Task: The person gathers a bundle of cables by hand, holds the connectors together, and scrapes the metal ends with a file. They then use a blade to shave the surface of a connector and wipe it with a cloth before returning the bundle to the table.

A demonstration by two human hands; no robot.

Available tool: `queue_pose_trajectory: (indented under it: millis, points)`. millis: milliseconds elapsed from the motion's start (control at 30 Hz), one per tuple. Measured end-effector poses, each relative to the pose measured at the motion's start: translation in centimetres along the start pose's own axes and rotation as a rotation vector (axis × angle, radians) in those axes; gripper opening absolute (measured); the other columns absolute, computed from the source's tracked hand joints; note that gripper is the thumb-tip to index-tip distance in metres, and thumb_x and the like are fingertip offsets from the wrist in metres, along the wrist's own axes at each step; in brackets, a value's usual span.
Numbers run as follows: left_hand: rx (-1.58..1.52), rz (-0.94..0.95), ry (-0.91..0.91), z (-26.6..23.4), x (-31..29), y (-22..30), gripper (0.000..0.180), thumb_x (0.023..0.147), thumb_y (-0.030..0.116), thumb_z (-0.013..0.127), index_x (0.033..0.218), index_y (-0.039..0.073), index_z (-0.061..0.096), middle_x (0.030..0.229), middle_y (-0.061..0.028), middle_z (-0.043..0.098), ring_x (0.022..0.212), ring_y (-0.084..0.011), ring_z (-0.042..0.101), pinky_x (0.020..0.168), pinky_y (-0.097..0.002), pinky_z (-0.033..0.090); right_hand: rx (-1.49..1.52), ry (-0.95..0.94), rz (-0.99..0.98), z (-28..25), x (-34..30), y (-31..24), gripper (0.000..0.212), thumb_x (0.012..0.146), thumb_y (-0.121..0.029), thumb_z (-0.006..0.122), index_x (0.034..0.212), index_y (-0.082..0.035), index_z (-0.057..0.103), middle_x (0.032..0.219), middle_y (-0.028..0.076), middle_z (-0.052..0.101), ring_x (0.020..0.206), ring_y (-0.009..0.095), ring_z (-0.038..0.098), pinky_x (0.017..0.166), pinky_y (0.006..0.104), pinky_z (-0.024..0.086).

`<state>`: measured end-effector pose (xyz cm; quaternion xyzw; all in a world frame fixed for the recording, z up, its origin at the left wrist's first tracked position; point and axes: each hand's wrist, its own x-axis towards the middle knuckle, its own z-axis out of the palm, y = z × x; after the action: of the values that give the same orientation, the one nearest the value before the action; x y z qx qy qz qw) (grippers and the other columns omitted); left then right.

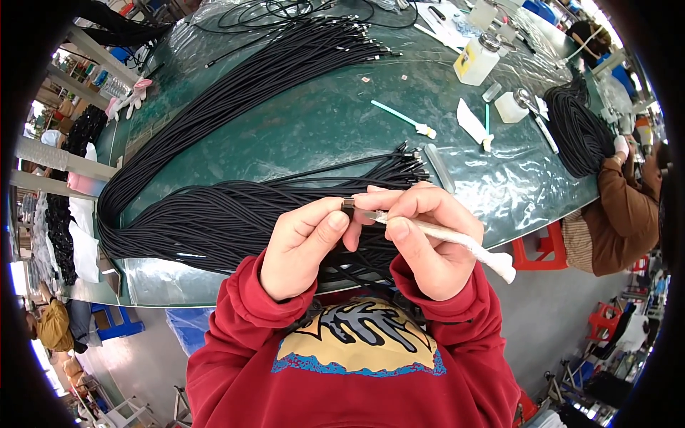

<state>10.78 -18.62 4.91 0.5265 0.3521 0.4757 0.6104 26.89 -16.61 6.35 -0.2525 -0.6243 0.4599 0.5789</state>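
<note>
My left hand (300, 246) pinches the dark plug end (348, 205) of a black cable between thumb and forefinger. In my right hand (437, 239) is a slim tool with a white cloth-wrapped handle (467, 245). Its thin, pale tip points left and meets or nearly meets the plug; exact contact is hard to make out. Under and beyond my hands lies a long bundle of black cables (214, 214), looping round at the left. Many plug ends (410, 165) of that bundle gather just past my right fingers.
On the green table (300, 139) stand clear bottles with metal tops (478, 60) (511, 107). Two green sticks with white tips (399, 116) (487, 121) lie nearby. Another coil of black cable (574, 132) sits at right, beside a person in brown (622, 214). A red stool (540, 250) stands below.
</note>
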Motion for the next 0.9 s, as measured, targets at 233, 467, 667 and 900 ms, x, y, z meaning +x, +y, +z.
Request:
queue_pose_trajectory:
  millis: [233,467,667,900]
  points:
    - [-0.059,-0.058,0.015,0.6,-0.1,0.4,0.027,0.088,0.021,0.040,0.093,-0.001,0.054,0.065,0.0010,0.048,0.055,-0.0030,0.036,0.050,-0.0165,0.029,0.031,0.013,0.009,-0.3,-0.1,0.0,0.007,0.074,0.001,0.055,0.080,0.004,0.054,0.082,0.013,0.060,0.071,0.016,0.057,0.077,0.0318,0.045]
    - [-0.159,-0.129,0.002,0.3,0.2,0.2,0.029,0.086,0.025,0.044,0.086,-0.002,0.054,0.060,0.0005,0.045,0.053,-0.0055,0.035,0.049,-0.0183,0.026,-0.324,0.159,0.329,-4.4,0.4,0.8,0.011,0.078,-0.004,0.052,0.087,0.003,0.051,0.070,0.009,0.054,0.070,0.016,0.057,0.071,0.0325,0.045]
    - [-0.174,-0.122,-0.011,0.3,0.1,-0.4,0.026,0.087,0.021,0.041,0.086,-0.001,0.056,0.058,0.0027,0.044,0.053,-0.0034,0.034,0.050,-0.0178,0.027,-1.262,-0.129,0.220,-11.1,-0.6,5.1,0.017,0.069,-0.003,0.059,0.084,-0.002,0.051,0.068,0.012,0.051,0.068,0.026,0.054,0.060,0.0301,0.041]
    - [-0.127,-0.146,0.019,0.7,0.1,0.3,0.027,0.085,0.020,0.044,0.080,-0.004,0.055,0.053,0.0032,0.039,0.049,-0.0036,0.029,0.047,-0.0186,0.025,-1.081,-0.153,0.300,-11.3,-0.4,6.5,0.018,0.067,-0.001,0.060,0.078,-0.003,0.045,0.067,0.011,0.048,0.061,0.024,0.048,0.057,0.0297,0.040]
